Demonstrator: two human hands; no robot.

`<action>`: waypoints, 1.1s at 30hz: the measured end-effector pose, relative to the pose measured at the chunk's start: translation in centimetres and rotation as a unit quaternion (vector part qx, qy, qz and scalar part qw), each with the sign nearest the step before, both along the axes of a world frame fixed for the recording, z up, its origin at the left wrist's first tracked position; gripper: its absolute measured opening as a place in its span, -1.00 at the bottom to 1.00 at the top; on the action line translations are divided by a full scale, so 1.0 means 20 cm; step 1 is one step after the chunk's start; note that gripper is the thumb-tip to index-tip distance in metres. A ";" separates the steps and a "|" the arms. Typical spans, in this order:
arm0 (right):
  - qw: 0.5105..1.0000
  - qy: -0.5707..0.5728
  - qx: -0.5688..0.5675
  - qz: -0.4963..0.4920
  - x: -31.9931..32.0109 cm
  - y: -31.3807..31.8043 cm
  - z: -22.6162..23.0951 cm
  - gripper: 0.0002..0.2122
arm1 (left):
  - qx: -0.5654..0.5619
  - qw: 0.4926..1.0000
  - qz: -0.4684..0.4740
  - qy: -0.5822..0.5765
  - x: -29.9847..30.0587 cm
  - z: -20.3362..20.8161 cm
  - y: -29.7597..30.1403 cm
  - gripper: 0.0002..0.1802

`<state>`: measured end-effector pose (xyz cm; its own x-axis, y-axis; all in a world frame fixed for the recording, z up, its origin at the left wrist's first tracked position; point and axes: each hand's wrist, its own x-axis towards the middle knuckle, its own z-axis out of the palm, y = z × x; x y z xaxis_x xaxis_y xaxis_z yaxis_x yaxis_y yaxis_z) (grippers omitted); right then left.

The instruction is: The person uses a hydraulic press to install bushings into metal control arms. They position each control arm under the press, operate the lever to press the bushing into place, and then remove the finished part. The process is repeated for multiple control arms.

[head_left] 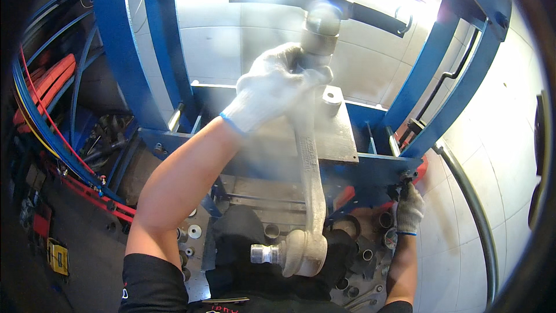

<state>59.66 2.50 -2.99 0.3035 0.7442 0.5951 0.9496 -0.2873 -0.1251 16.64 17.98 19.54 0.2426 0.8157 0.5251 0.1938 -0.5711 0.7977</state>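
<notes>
My left hand [275, 84], in a white glove, is closed around the upper end of a grey metal suspension control arm [313, 185]. That end sits directly under the round steel ram [322, 23] of a blue shop press; haze blurs the contact. The control arm slants toward me, its near end carrying a ball joint [304, 253] with a shiny stud pointing left, over my lap. Behind it lies a flat steel plate [341, 139] on the press bed. My right hand [410, 211], also gloved, is closed at a small dark part on the frame's right front corner; its fingers are partly hidden.
Blue press uprights [130, 52] stand on both sides. Coiled hoses [43, 98] hang at left. Several metal rings and sleeves [194, 231] lie on the floor below the bed. A black pipe [478, 214] curves down the right beside white tiles.
</notes>
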 end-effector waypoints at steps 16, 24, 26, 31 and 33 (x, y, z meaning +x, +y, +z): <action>0.999 -0.028 -0.010 -0.013 0.04 0.00 -0.05 -0.82 | 0.018 0.999 0.021 0.020 0.00 0.00 -0.03 -0.51; 0.994 0.016 -0.097 -0.056 0.06 0.00 0.01 -0.77 | 0.012 1.000 0.003 0.019 -0.01 0.00 -0.01 -0.44; 0.990 0.103 -0.089 -0.026 0.11 0.02 -0.03 -0.73 | 0.019 1.000 0.007 0.016 -0.01 0.00 -0.01 -0.43; 0.994 0.062 0.024 0.087 0.24 0.09 -0.22 -0.67 | 0.018 0.999 0.021 0.026 0.00 -0.01 -0.01 -0.43; 0.991 0.100 0.041 0.083 0.25 0.09 -0.25 -0.61 | 0.025 0.999 0.019 0.026 0.00 -0.01 0.00 -0.43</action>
<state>64.76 4.40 -7.99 0.2987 0.7453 0.5960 0.9370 -0.1105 -0.3313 16.67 17.91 19.27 0.2400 0.7979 0.5529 0.2565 -0.6014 0.7566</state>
